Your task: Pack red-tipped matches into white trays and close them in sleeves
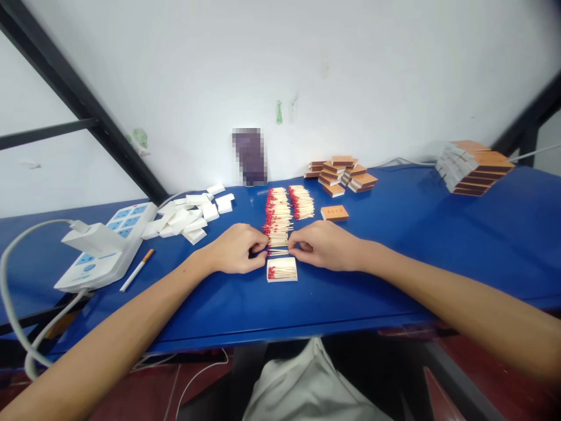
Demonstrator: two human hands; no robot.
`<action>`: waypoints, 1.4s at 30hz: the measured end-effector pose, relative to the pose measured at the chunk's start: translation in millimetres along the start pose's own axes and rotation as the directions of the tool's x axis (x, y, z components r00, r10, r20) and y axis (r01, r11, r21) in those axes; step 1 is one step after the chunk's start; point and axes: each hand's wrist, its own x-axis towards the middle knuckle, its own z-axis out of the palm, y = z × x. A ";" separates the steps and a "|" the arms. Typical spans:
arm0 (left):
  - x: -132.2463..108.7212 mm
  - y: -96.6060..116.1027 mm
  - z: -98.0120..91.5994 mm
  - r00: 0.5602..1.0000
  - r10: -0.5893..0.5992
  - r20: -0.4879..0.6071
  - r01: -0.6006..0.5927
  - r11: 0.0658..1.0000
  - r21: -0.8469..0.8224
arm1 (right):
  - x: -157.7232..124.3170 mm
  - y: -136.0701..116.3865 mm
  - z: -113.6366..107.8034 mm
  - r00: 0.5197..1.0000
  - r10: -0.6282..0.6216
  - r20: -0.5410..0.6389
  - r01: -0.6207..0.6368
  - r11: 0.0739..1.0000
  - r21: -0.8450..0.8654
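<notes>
My left hand (240, 248) is closed, thumb and forefinger pinched at the red heads of a few matches (277, 252). At the pale ends of the same matches, my right hand (323, 244) pinches from the other side. Just below them lies a white matchbox tray (282, 279), partly filled with matches, heads to the left. Beyond my hands a long pile of red-headed matches (277, 213) stretches away, with a smaller pile (301, 202) at its right. A brown matchbox sleeve (335, 213) lies beyond my right hand.
White trays (186, 216) are heaped at the left. Several brown matchboxes (344, 171) are piled by the wall, and a stacked block of them (475, 168) sits far right. A power strip (111, 248) with a plug and cable, a cigarette (137, 270) and a blurred-out dark object (250, 156) are also there.
</notes>
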 end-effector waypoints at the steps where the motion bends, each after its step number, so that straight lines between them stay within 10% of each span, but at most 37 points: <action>1: 0.1 0.1 -0.4 1.000 0.001 0.001 -0.001 1.000 -0.004 | 0.0 -0.1 -0.3 1.000 0.002 0.000 -0.002 1.000 -0.005; 42: 1.6 0.1 0.2 1.000 0.003 0.029 -0.003 1.000 0.003 | -1.6 1.5 -1.9 0.998 -0.061 0.030 0.060 0.998 0.024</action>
